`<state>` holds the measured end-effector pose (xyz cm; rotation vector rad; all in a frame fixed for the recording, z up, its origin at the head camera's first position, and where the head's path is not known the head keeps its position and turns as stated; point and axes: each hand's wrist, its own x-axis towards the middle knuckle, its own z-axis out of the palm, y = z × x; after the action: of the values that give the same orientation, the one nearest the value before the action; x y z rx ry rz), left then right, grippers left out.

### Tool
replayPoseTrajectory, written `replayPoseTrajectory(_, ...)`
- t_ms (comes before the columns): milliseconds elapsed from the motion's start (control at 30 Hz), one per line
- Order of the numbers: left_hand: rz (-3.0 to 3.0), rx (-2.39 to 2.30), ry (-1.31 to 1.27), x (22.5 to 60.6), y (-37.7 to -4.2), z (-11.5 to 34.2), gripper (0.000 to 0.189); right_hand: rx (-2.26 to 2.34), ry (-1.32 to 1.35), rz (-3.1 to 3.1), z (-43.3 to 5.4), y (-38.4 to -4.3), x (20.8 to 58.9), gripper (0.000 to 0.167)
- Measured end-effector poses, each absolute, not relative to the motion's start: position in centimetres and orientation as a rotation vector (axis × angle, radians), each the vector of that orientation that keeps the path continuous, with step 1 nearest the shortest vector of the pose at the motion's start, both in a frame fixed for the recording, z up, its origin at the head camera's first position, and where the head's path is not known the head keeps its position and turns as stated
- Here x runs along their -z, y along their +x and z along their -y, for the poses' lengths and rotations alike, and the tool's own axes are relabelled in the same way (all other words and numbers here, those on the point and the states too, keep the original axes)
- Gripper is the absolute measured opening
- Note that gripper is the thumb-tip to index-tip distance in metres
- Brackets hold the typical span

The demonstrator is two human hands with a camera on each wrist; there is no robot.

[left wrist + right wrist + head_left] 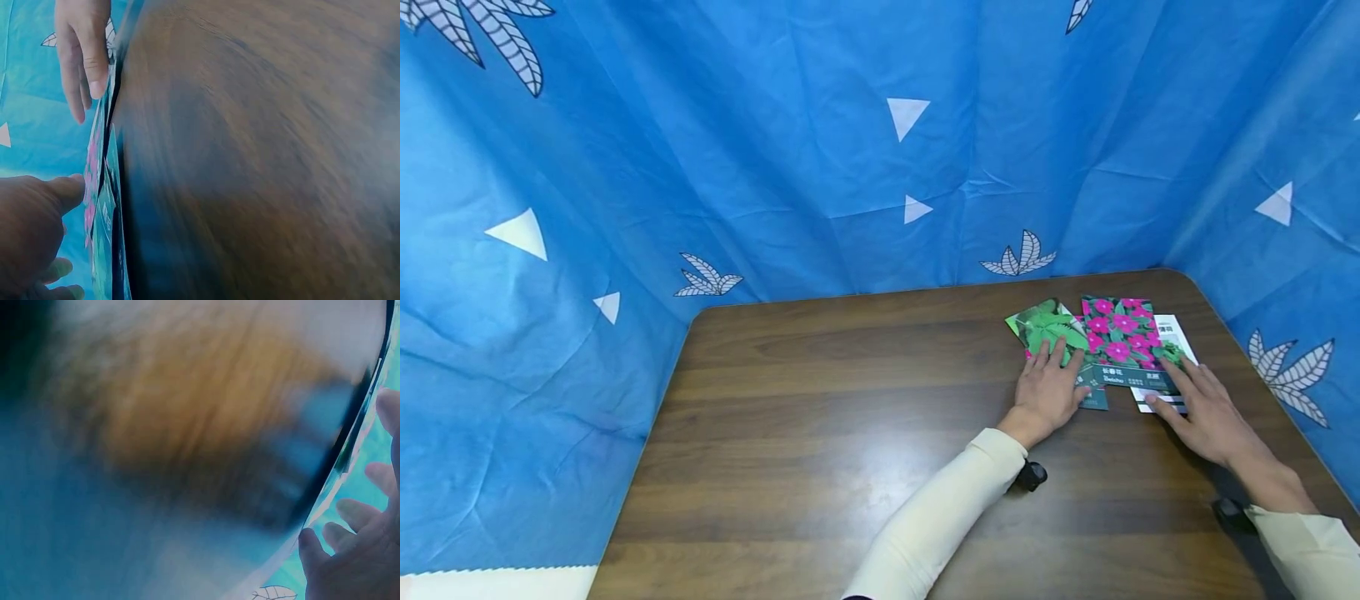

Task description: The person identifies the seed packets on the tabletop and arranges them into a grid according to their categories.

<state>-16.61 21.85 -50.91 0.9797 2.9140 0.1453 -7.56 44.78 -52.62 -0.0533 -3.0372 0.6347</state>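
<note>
A seed packet with pink flowers [1118,332] lies on top of a small overlapping group at the right of the table. Partly under its left side is a packet with green leaves [1047,323]. A white packet [1174,330] sticks out from beneath its right side. My left hand [1047,393] rests its outstretched fingers on the green-leaf packet. On the right side, my right hand [1210,421] spreads its fingers over the white packet and the flower packet's edge. In the left wrist view the packets show edge-on between both hands.
The brown wooden table [820,417] has rounded far corners. A blue curtain [820,150] with white triangles and leaf prints hangs behind and along both sides. The packets lie near the table's far right corner.
</note>
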Motion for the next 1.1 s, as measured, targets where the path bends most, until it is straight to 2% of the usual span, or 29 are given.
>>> replayPoseTrajectory(1100, -2.833, -0.006, 0.966, 51.2, -17.2, -23.2, 0.056, -0.598, -0.128, 3.125, -45.2, -7.8, 52.7, 0.08)
